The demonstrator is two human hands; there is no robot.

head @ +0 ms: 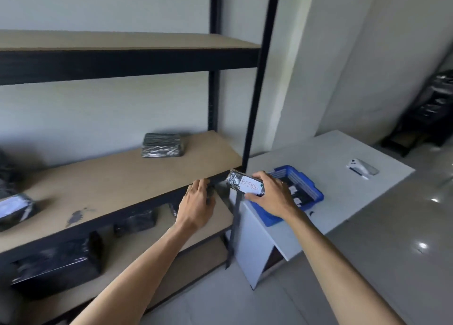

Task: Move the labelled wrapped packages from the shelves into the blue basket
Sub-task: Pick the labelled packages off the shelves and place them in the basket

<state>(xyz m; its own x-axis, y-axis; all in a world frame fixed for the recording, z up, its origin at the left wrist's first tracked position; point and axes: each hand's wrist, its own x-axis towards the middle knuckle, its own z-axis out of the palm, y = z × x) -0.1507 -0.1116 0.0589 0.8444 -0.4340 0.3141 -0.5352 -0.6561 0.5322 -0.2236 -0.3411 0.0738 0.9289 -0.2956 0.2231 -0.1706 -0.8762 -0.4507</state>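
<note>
One labelled package (246,185), marked RETURN, sits clamped in my right hand (272,195), fingers curled over its far edge, thumb beneath, held between the shelf (122,177) corner and the blue basket (311,190). My left hand (197,202) hangs near the shelf edge, fingers loosely curled, holding nothing I can see. I judge I should carry it past the near rim, then set it flat on those already inside

Pretty plain room: pale walls (110,104) all round, glossy grey tiled floor (382,263) catching bright spots of light on the right. A black-framed shelving unit (259,79) with tan boards fills the left side. Just right of it sits a white table (343,177) with a small white device (362,169) on it. Dark, blurry furniture (426,114) stands in the far right corner.
</note>
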